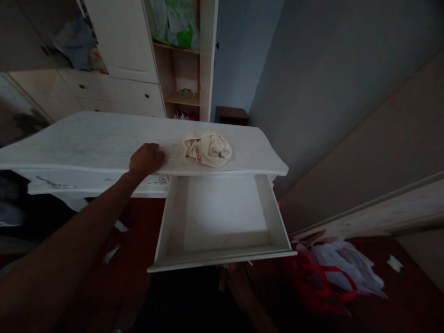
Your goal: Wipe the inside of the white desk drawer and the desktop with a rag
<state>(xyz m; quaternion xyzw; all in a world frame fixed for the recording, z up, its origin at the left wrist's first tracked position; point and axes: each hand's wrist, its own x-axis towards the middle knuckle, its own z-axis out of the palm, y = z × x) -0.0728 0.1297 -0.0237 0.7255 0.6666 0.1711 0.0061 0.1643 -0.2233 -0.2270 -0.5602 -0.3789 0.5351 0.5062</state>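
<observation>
My left hand (pixel 147 158) rests on the white tabletop (pixel 104 138), left of a crumpled cream cloth (pixel 210 149) with red markings. Its fingers look curled, and whether anything is under them is hidden. Below the tabletop a white drawer (pixel 225 212) is pulled out, with nothing seen inside. My right hand (pixel 234 277) is low, just under the middle of the drawer's front edge. Darkness and the drawer front hide most of its fingers, so its grip is unclear.
A cabinet (pixel 121 41) with an open shelf stands behind the table, plastic bags (pixel 180 23) on it. On the red floor at the right lie a red bag (pixel 319 282) and a white plastic bag (pixel 347 266). A grey wall (pixel 329 92) rises at the right.
</observation>
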